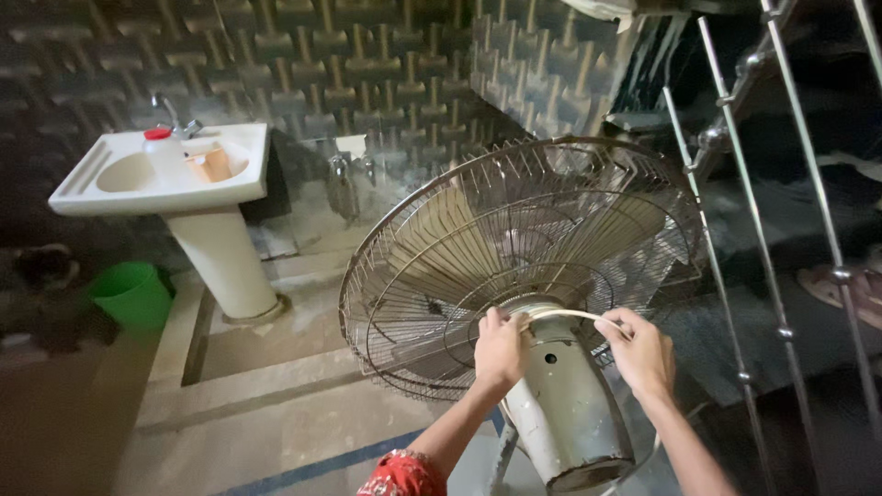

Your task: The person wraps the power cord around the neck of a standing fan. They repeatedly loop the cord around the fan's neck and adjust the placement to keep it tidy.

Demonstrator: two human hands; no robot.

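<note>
A large fan with a round wire cage (514, 257) and pale blades stands tilted in front of me, its worn white motor housing (565, 404) pointing toward me. My left hand (501, 347) rests on the top of the housing where it meets the cage and pinches one end of a thin white cord (570, 314). My right hand (640, 351) grips the other end of that cord at the housing's right side. The cord arcs over the top of the housing between both hands.
A white pedestal sink (165, 174) with a red-capped bottle (162, 147) stands at the back left, a green bucket (133, 294) beside it on the floor. Metal stair railing bars (753, 230) rise close on the right. A step edge runs across the tiled floor.
</note>
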